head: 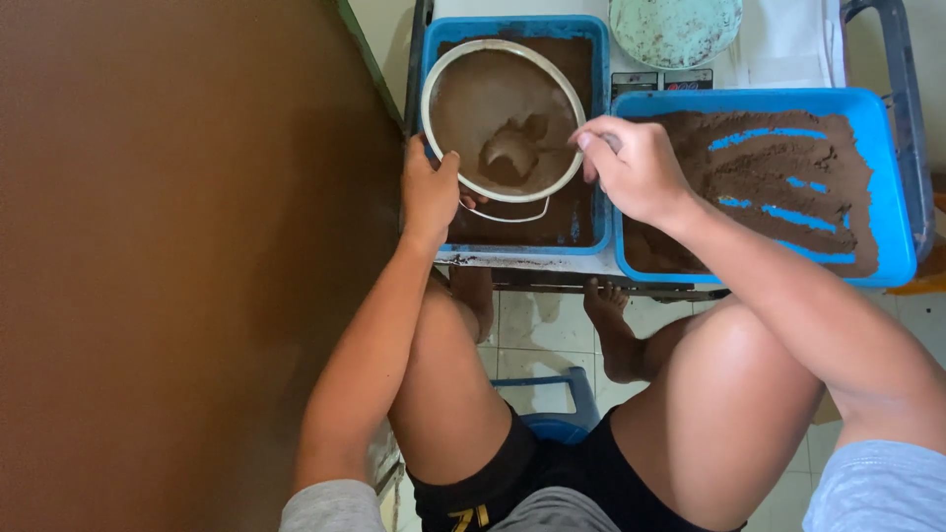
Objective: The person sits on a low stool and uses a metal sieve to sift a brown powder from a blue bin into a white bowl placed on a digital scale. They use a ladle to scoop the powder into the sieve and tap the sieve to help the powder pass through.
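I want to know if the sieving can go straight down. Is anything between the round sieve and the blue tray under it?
Nothing visible does. The round sieve sits directly over the left blue tray, left hand on its rim, right hand working a spoon inside.

A home work corner, it looks like: pale tiled floor [552,330] under a small table [552,264], blue trays [892,177] of brown powder on it, a brown wall [177,246] left of the table.

left hand [430,189] grips sieve [504,118] rim | right hand [636,167] stirs powder with spoon [532,153]
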